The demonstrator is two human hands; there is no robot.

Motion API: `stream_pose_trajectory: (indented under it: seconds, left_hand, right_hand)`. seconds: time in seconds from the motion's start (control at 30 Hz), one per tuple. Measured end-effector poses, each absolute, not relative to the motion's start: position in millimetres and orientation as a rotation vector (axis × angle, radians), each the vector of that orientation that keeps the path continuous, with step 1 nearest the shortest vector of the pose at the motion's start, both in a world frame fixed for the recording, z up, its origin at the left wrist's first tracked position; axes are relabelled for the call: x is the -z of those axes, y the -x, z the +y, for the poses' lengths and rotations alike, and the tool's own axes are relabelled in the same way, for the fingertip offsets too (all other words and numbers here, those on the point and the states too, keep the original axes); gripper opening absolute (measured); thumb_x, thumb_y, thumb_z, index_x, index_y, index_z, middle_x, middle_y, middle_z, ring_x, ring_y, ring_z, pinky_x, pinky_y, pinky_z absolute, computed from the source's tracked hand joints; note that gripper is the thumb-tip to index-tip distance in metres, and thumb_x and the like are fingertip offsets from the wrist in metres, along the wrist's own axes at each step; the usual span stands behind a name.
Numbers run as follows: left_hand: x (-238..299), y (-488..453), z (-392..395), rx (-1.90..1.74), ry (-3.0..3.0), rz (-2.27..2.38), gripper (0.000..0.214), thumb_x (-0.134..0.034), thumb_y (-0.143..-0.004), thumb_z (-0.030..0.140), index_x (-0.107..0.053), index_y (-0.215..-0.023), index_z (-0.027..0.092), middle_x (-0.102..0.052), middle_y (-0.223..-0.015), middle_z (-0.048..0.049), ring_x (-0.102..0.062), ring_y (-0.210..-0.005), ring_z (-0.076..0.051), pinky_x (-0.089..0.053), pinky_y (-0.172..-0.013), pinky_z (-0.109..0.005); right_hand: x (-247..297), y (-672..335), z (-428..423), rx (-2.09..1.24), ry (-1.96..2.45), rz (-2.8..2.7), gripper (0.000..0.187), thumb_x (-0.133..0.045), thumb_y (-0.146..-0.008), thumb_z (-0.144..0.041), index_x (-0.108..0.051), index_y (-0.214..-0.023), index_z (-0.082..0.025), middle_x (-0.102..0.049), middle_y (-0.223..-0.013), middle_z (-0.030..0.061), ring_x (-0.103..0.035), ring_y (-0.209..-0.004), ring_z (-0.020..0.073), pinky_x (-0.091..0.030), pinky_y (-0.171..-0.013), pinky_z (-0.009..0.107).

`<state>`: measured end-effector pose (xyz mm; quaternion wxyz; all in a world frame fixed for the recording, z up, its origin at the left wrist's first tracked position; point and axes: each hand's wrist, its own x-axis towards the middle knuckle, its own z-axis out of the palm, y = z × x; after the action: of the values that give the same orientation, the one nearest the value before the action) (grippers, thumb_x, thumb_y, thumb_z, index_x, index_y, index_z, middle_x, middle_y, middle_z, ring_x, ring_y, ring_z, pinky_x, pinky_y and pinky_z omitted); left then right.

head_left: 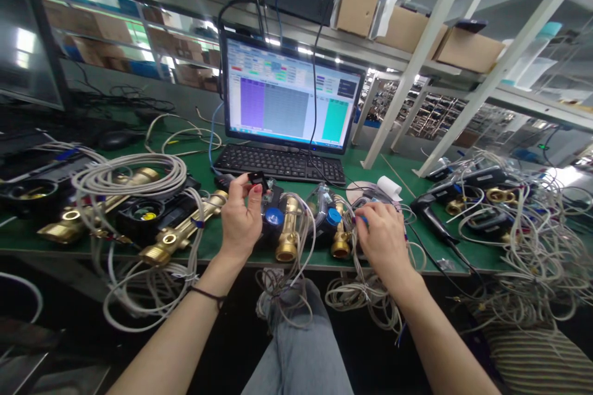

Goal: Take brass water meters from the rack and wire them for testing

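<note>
Across the whole lower half of my view runs the green tabletop (352,170), crowded from 9 o'clock round to 3. Next in size, a heap of pale cables (528,222) tangled with dark housings and brass parts sits at 3 o'clock, spilling over the front edge. A lit monitor (287,99) stands at 12 o'clock, and a dark monitor (28,37) at 10. Just below the lit screen lies a black keyboard (278,163), close to the middle of the dial. Toward 8 o'clock rests a long brass fitting (183,228) with a black housing beside it, and at 9 o'clock a coil of pale cable (130,179) lies over more such parts.

Between my two hands sit two shorter brass units, each with a cable: the nearer-left unit (290,228) at 6 o'clock and the right-hand unit (341,237) toward 5. My right hand (382,237), at 4 o'clock, is bent down just beside the latter, fingers curled close together; I cannot tell whether they grip anything. My left hand (241,216), at 8 o'clock, is raised, thumb and fingers pinched. Smaller are the round blue caps, one (273,216) beside each brass unit. Smallest is the small black piece (258,181) between my left fingertips, near the middle, toward 8 o'clock
</note>
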<state>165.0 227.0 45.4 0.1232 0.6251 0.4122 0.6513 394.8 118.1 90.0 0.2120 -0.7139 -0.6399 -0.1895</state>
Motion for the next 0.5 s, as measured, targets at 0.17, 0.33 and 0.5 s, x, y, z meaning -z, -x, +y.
stream_pose_trajectory:
  seconds: [0.17,0.33,0.5]
  left_hand:
    - [-45.3,-165.8,226.8,-1.900,-1.816,1.207,0.032,-0.045,-0.093,0.038,-0.050,-0.116,0.017,-0.065,-0.086,-0.0045,-0.065,-0.079,-0.019,-0.046,-0.072,-0.029]
    - [-45.5,-165.9,226.1,-1.902,-1.822,1.218,0.031,-0.044,-0.093,0.039,-0.050,-0.115,0.017,-0.065,-0.086,-0.0048,-0.064,-0.079,-0.019,-0.046,-0.072,-0.029]
    - [-46.2,-165.7,224.3,-1.888,-1.834,1.228,0.032,-0.043,-0.094,0.040,-0.050,-0.114,0.017,-0.064,-0.087,-0.0052,-0.064,-0.079,-0.019,-0.047,-0.072,-0.029]
  right_hand:
    - [-87.8,-403.1,133.1,0.559,2.128,-1.895,0.020,-0.050,-0.084,-0.026,-0.069,-0.086,-0.020,-0.065,-0.095,0.0069,-0.049,-0.098,0.0250,-0.026,-0.099,0.047]
    - [-87.9,-403.9,144.6,0.590,2.163,-1.974,0.024,-0.049,-0.082,-0.028,-0.071,-0.078,-0.018,-0.064,-0.100,0.0110,-0.047,-0.105,0.0276,-0.013,-0.107,0.052]
    - [-92.8,-394.9,146.2,0.662,2.240,-1.945,0.022,-0.053,-0.076,-0.026,-0.069,-0.079,-0.011,-0.063,-0.098,0.0155,-0.049,-0.099,0.0296,-0.031,-0.094,0.047]
